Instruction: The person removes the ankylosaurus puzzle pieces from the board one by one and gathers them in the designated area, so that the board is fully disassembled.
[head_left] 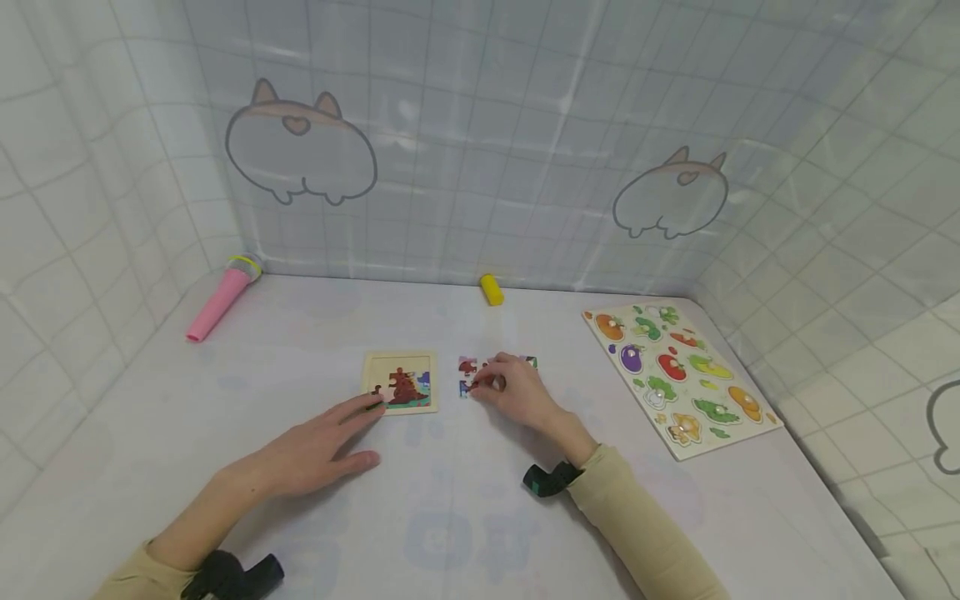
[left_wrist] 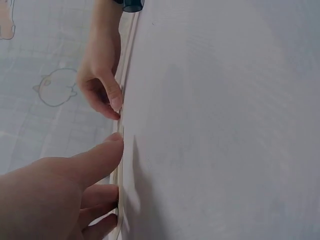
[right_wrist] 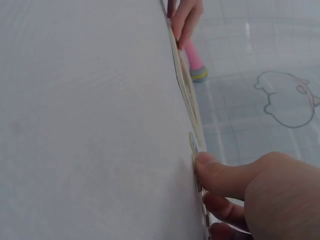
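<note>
A small square wooden jigsaw tray (head_left: 399,353) lies mid-table, partly filled with pieces that show a reddish-brown figure. My left hand (head_left: 311,454) rests its outstretched fingertips on the tray's lower left corner, thumb spread on the table side. To the right of the tray, my right hand (head_left: 521,398) pinches a small puzzle piece (head_left: 464,389) between thumb and index finger, low at the tabletop. Other loose puzzle pieces (head_left: 467,365) lie beside and under that hand, which partly hides them. In the right wrist view the thumb touches the edge of a thin piece (right_wrist: 193,142).
A vegetable peg board (head_left: 678,375) lies on the right. At the back stands out a yellow cylinder (head_left: 491,289) lying on its side. A pink toy microphone (head_left: 221,302) lies at the far left. Tile-patterned sheeting (head_left: 465,167) walls the table at the back and sides.
</note>
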